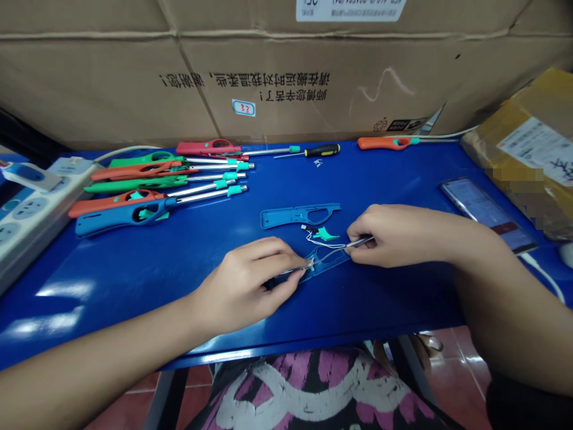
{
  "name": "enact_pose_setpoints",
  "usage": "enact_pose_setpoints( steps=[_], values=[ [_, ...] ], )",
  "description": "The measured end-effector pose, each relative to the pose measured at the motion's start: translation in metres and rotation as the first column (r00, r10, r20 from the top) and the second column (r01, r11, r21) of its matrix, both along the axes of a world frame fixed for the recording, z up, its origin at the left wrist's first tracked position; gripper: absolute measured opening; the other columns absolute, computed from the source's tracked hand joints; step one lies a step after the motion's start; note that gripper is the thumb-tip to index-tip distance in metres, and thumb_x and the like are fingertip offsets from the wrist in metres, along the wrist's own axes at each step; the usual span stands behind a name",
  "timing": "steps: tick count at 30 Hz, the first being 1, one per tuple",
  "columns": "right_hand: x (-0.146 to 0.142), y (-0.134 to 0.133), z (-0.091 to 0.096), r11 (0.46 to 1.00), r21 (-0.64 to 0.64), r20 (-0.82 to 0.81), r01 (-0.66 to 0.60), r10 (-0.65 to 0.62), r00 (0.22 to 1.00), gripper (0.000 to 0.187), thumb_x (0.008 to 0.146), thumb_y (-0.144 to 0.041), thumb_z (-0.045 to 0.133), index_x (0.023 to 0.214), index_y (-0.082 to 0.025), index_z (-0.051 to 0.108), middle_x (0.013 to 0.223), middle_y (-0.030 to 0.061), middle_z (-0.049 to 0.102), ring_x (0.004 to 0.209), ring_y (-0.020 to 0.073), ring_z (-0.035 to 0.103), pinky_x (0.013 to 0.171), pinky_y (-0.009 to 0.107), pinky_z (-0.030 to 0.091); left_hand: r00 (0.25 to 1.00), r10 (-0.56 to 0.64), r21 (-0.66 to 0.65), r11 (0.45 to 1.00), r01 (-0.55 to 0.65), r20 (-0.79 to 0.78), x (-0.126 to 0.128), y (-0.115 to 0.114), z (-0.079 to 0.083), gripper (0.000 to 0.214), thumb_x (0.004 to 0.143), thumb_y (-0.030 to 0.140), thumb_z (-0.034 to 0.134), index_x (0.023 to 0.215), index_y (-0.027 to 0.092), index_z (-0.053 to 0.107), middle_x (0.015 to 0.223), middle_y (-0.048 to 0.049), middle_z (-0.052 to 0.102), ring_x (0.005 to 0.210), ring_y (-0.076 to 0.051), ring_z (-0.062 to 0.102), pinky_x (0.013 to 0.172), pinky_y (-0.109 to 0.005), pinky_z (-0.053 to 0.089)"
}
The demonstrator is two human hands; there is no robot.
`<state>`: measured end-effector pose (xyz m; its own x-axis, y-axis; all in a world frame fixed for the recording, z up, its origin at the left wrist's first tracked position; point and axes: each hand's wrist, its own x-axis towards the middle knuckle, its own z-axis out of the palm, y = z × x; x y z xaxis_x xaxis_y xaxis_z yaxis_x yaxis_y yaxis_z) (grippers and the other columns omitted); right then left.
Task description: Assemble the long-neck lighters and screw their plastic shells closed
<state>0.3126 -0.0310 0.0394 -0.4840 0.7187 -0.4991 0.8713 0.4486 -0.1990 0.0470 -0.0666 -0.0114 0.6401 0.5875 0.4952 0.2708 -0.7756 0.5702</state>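
Left hand (256, 279) pinches a slim shiny piece (286, 272), right hand (380, 236) pinches a metal rod (362, 240); between them, the blue shell (323, 270) lies under the thin tube (330, 254). Steady, light grips should keep that tube unkinked and the white wires (324, 243) unstrained.

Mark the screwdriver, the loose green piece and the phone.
Screwdriver (321, 151): head view, on its handle.
Loose green piece (326, 235): head view, on its body.
Phone (484, 212): head view, on its screen.

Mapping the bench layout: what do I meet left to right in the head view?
Power strip → blue lighter with metal tube → left hand → green trigger piece → right hand → phone.
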Motion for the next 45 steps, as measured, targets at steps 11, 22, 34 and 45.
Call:
enact_pose_setpoints(
  steps=[11, 22, 34, 45],
  values=[
    [0.001, 0.000, -0.001, 1.000, 0.014, 0.001, -0.008, 0.008, 1.000, 0.029, 0.084, -0.031, 0.049, 0.058, -0.021, 0.044, 0.052, -0.0038, 0.044, 0.047, 0.0106, 0.035, 0.049, 0.030, 0.020, 0.997, -0.075, 0.008, 0.997, 0.075, -0.009, -0.001, -0.004, 0.000, 0.016, 0.093, 0.010, 0.064, 0.106, 0.015, 0.072, 0.093, -0.0063, 0.072, 0.084, -0.014, 0.069, 0.076, -0.026, 0.060],
    [-0.001, -0.001, 0.000, 1.000, 0.015, -0.016, -0.005, 0.005, 1.000, 0.030, 0.084, -0.031, 0.049, 0.057, -0.021, 0.045, 0.051, -0.0034, 0.045, 0.047, 0.0105, 0.035, 0.050, 0.030, 0.020, 0.968, -0.166, 0.038, 0.984, 0.176, -0.187, -0.004, -0.001, -0.001, 0.023, 0.095, 0.025, 0.066, 0.114, 0.012, 0.068, 0.099, -0.0080, 0.071, 0.089, -0.017, 0.070, 0.081, -0.028, 0.059],
    [-0.001, 0.000, -0.001, 1.000, 0.029, 0.018, 0.009, -0.009, 1.000, 0.029, 0.084, -0.031, 0.050, 0.057, -0.021, 0.048, 0.053, -0.0026, 0.048, 0.047, 0.0112, 0.037, 0.052, 0.030, 0.020, 0.946, -0.075, 0.084, 0.991, 0.107, -0.317, -0.005, 0.003, 0.002, 0.023, 0.094, 0.029, 0.065, 0.110, 0.015, 0.070, 0.094, -0.0074, 0.071, 0.083, -0.020, 0.066, 0.076, -0.033, 0.057],
    [0.000, 0.001, -0.005, 0.992, 0.122, -0.056, -0.029, 0.036, 0.998, 0.029, 0.086, -0.034, 0.053, 0.061, -0.020, 0.053, 0.059, -0.0006, 0.055, 0.053, 0.0124, 0.041, 0.057, 0.031, 0.020, 0.953, 0.030, 0.062, 0.998, -0.012, -0.303, -0.012, 0.026, 0.006, 0.020, 0.095, 0.018, 0.059, 0.111, 0.019, 0.072, 0.104, -0.0068, 0.072, 0.094, -0.021, 0.063, 0.086, -0.037, 0.054]
  ],
)
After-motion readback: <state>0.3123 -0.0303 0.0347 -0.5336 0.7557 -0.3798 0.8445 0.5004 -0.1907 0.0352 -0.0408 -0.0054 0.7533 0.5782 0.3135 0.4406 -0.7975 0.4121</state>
